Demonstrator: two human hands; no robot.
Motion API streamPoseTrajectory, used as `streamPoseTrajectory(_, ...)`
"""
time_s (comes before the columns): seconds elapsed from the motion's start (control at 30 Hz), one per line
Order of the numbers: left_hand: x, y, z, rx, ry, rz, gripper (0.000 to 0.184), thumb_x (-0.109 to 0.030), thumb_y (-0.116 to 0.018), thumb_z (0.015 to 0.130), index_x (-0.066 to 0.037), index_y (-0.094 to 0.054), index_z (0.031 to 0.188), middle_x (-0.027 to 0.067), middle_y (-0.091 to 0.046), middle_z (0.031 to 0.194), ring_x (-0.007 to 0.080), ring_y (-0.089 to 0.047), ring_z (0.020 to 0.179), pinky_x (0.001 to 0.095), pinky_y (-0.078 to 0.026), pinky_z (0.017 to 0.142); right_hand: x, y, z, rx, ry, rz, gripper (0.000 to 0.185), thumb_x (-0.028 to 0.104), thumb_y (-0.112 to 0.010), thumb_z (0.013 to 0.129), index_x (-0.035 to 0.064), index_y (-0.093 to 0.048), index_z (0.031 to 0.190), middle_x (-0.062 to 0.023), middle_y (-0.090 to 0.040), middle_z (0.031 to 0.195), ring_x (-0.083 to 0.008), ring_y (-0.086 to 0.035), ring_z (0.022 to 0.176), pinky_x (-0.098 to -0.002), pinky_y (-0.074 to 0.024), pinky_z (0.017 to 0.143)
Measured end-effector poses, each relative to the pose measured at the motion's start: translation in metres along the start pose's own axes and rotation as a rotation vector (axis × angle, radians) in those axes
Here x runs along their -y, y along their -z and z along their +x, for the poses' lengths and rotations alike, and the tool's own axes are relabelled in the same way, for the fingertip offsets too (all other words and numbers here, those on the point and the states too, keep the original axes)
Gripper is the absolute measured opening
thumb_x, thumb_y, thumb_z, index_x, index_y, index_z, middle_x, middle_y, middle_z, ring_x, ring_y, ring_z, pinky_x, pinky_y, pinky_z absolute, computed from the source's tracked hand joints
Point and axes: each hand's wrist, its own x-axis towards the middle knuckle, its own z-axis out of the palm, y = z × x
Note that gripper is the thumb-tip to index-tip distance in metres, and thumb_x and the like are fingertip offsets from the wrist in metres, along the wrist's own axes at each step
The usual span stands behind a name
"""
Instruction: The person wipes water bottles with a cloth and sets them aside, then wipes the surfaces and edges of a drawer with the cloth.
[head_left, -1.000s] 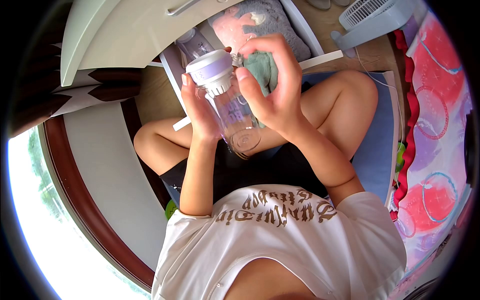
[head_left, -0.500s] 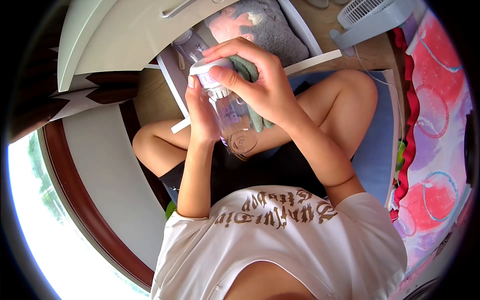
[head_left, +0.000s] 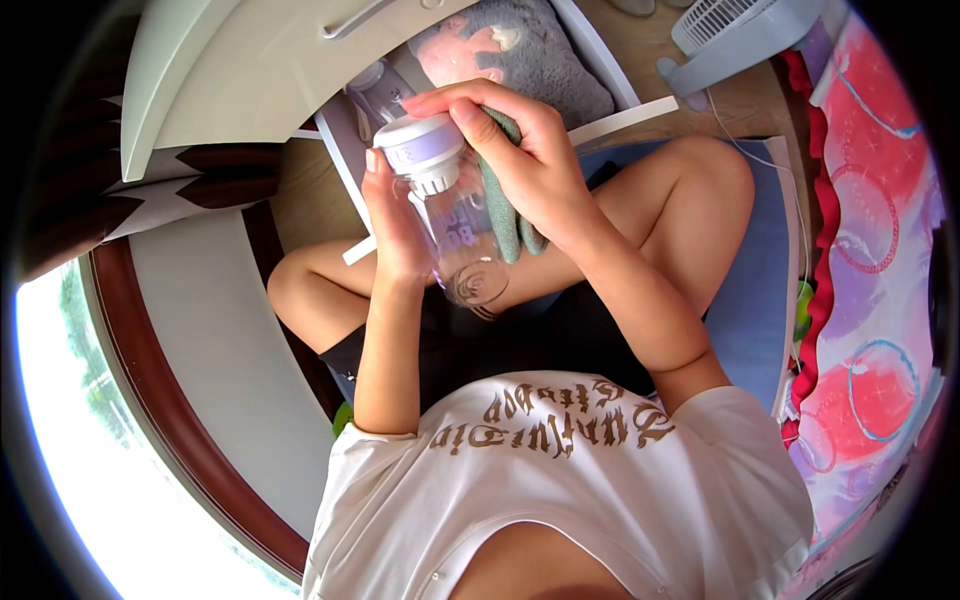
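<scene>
**A:** Bottle first. Position?

**B:** Clear bottle (head_left: pixel 460 230), purple lettering on its wall, held in front of the black shorts (head_left: pixel 530 335) of the seated person (head_left: pixel 560 490). I take it as clock centre, twelve being straight ahead of the sitter. Tilted: base toward five, lilac-and-white lid (head_left: pixel 420 145) toward eleven. Lid is on the bottle.

**A:** Hands?

**B:** Left hand (head_left: pixel 398 225), at nine: wrapped round the bottle's side, thumb reaching up beside the lid. Right hand (head_left: pixel 525 165), between one and two: fingers stretched over toward the lid's far edge, a green cloth (head_left: pixel 503 215) gripped in the palm and hanging down along the bottle. Whether those fingertips press on the lid, I cannot tell from where I stand.

**A:** Next ring out?

**B:** Pulled-out drawer (head_left: pixel 622 117) beyond the hands. Inside it, a second bottle (head_left: pixel 378 92) at eleven and a grey plush cushion (head_left: pixel 565 75) with a pink figure at one. Pale cabinet (head_left: pixel 250 85) at ten.

**A:** Further?

**B:** Fan (head_left: pixel 745 40) on the floor at two. Blue mat (head_left: pixel 748 290) under the crossed legs (head_left: pixel 670 215), showing at three; past it, pink-and-lilac patterned fabric (head_left: pixel 870 270). Dark-and-pale curtain (head_left: pixel 215 170) at nine, bright window (head_left: pixel 60 410) at eight.
</scene>
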Motion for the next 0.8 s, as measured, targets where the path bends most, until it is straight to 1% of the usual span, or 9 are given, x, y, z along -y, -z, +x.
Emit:
streamPoseTrajectory(0.07,-0.001,-0.001,0.001,-0.017,0.001,-0.035,0.068,-0.061,-0.033,0.110,-0.005,-0.055,0.141,0.0127,-0.066,0.131,0.0267,-0.066,0.117,0.0470,-0.055,0.102,0.005,0.001,-0.001,-0.010,-0.040,0.039,0.025,0.020,-0.065,0.108,-0.0019,-0.074,0.114,-0.0098,-0.079,0.109,-0.0173,-0.074,0.099,-0.0311,-0.0573,0.090)
streamPoseTrajectory(0.13,-0.006,-0.004,-0.003,-0.009,0.011,-0.026,0.067,-0.060,-0.034,0.109,-0.005,-0.056,0.139,0.0117,-0.067,0.129,0.0256,-0.067,0.115,0.0444,-0.055,0.101,0.013,0.004,-0.002,0.106,-0.081,-0.069,0.028,0.023,-0.062,0.109,-0.0013,-0.073,0.119,-0.0116,-0.076,0.122,-0.0180,-0.070,0.115,-0.0340,-0.0533,0.103)
streamPoseTrajectory(0.27,-0.003,0.000,-0.004,-0.015,-0.018,0.125,0.068,-0.061,-0.034,0.109,-0.004,-0.057,0.138,0.0111,-0.068,0.127,0.0248,-0.067,0.114,0.0428,-0.055,0.100,0.007,-0.001,-0.002,0.075,0.013,-0.182,0.030,0.026,-0.065,0.108,-0.0005,-0.073,0.118,-0.0123,-0.075,0.124,-0.0180,-0.070,0.115,-0.0335,-0.0532,0.102)
streamPoseTrajectory(0.33,-0.004,-0.006,-0.002,-0.029,-0.017,-0.007,0.072,-0.065,-0.035,0.109,-0.003,-0.056,0.140,0.0144,-0.067,0.131,0.0256,-0.067,0.118,0.0449,-0.056,0.100,0.008,0.000,0.000,0.082,0.005,-0.168,0.027,0.022,-0.060,0.110,-0.0015,-0.073,0.116,-0.0134,-0.075,0.123,-0.0180,-0.070,0.115,-0.0339,-0.0535,0.102)
streamPoseTrajectory(0.5,0.000,-0.003,-0.003,-0.029,-0.011,0.006,0.072,-0.063,-0.033,0.110,-0.001,-0.056,0.139,0.0152,-0.069,0.128,0.0266,-0.069,0.115,0.0441,-0.058,0.098,0.001,0.003,0.000,0.046,-0.103,-0.030,0.030,0.016,-0.050,0.114,-0.0040,-0.072,0.114,-0.0143,-0.076,0.121,-0.0183,-0.069,0.114,-0.0347,-0.0536,0.103)
streamPoseTrajectory(0.57,-0.002,-0.001,-0.001,-0.015,0.004,0.033,0.070,-0.060,-0.030,0.110,-0.003,-0.055,0.141,0.0137,-0.067,0.129,0.0273,-0.067,0.113,0.0454,-0.055,0.100,-0.001,-0.001,-0.001,-0.039,-0.077,0.015,0.029,0.021,-0.057,0.112,-0.0011,-0.074,0.113,-0.0083,-0.079,0.102,-0.0118,-0.071,0.092,-0.0288,-0.0565,0.082)
streamPoseTrajectory(0.6,-0.002,-0.001,-0.001,-0.016,0.005,0.033,0.070,-0.060,-0.030,0.110,-0.003,-0.055,0.141,0.0137,-0.067,0.129,0.0273,-0.067,0.113,0.0454,-0.055,0.100,-0.001,-0.001,-0.002,-0.039,-0.078,0.015,0.029,0.021,-0.057,0.112,-0.0011,-0.074,0.113,-0.0083,-0.079,0.102,-0.0118,-0.071,0.092,-0.0288,-0.0565,0.082)
streamPoseTrajectory(0.67,-0.002,-0.001,-0.001,0.033,-0.024,0.015,0.071,-0.062,-0.030,0.109,-0.003,-0.055,0.141,0.0144,-0.067,0.129,0.0277,-0.067,0.112,0.0457,-0.056,0.099,-0.001,0.003,-0.004,0.036,-0.100,0.075,0.034,0.018,-0.046,0.115,-0.0033,-0.071,0.120,-0.0137,-0.075,0.124,-0.0167,-0.069,0.112,-0.0342,-0.0535,0.102)
streamPoseTrajectory(0.8,-0.006,0.000,-0.002,0.059,-0.007,0.058,0.073,-0.064,-0.032,0.108,-0.004,-0.055,0.142,0.0145,-0.067,0.128,0.0273,-0.067,0.112,0.0456,-0.056,0.098,0.008,0.002,-0.006,0.053,-0.103,0.010,0.034,0.018,-0.046,0.114,-0.0039,-0.071,0.121,-0.0136,-0.074,0.127,-0.0165,-0.067,0.115,-0.0351,-0.0525,0.103)
